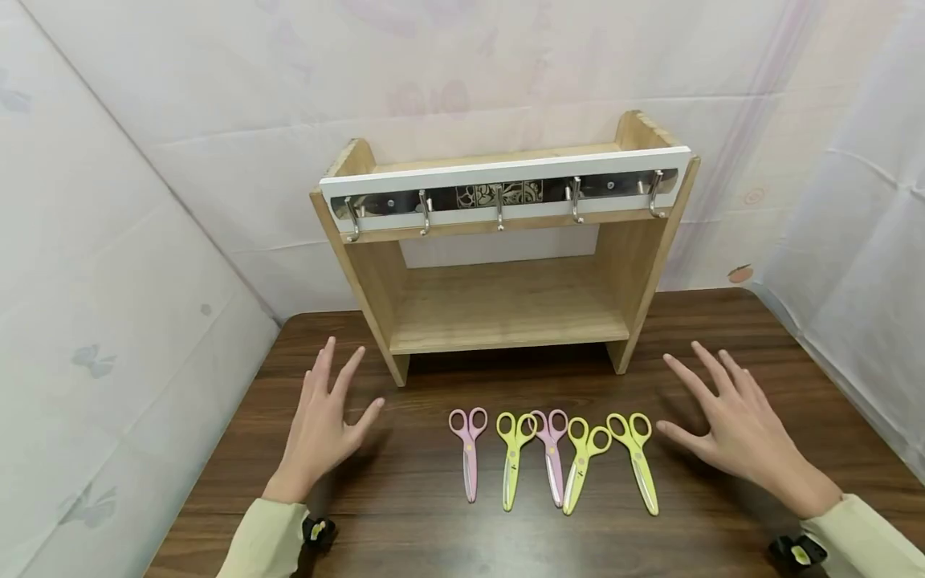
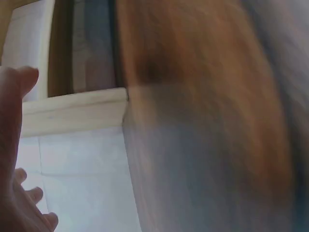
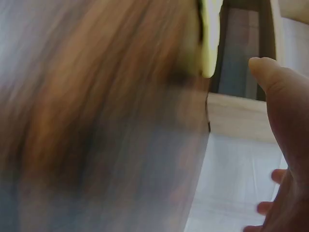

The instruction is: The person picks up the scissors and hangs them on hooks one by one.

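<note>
Several scissors lie in a row on the dark wooden table, handles toward the shelf. From the left come pink scissors (image 1: pixel 470 461), yellow scissors (image 1: pixel 511 474), a second pink pair (image 1: pixel 554 470), yellow scissors (image 1: pixel 578 474) and another yellow pair (image 1: pixel 641 474). Some neighbouring handles overlap. My left hand (image 1: pixel 321 425), fingers spread, is left of the row and holds nothing. On the other side, my right hand (image 1: pixel 740 421) is spread too, nearest the rightmost yellow pair and apart from it. In the right wrist view, part of yellow scissors (image 3: pixel 210 43) shows beyond the thumb.
Behind the scissors stands a light wooden shelf (image 1: pixel 509 301) with a white-backed hook rack (image 1: pixel 506 168) bearing several metal hooks across its top front. The brown table (image 1: pixel 405 530) reaches pale fabric walls (image 1: pixel 130 281) at the back and sides.
</note>
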The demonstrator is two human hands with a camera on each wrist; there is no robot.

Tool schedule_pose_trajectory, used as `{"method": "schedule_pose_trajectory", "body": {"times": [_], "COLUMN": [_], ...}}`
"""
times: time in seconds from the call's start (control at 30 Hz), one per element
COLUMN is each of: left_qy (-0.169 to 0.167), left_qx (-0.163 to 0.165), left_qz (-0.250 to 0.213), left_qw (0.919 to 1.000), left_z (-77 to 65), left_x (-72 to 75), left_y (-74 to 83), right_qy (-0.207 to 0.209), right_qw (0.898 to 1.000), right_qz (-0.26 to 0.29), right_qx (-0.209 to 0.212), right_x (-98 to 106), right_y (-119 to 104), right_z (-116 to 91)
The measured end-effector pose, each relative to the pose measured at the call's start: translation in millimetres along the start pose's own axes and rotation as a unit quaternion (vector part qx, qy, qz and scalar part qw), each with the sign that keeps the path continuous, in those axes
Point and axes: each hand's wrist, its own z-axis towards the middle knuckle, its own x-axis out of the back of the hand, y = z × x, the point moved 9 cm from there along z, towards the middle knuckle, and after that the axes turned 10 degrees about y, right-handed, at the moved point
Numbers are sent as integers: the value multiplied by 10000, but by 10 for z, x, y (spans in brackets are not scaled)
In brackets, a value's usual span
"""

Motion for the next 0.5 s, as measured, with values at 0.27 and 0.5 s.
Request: {"method": "schedule_pose_trajectory", "body": {"times": [0.27, 0.5], "left_qy": [145, -156], "left_qx": [1060, 1711], "left_qz": [-1364, -1946], "left_qw": [9849, 9657], "left_z": [299, 502], "left_x": [-144, -342], "left_y": [-18, -20], "right_qy": [-1210, -2058], "right_qw": [9877, 9665], "right_qz": [568, 841], "right_qx": [-809, -1285], "right_x": [-99, -267], "right_y": [-228, -454], "right_z": [-1, -85]}}
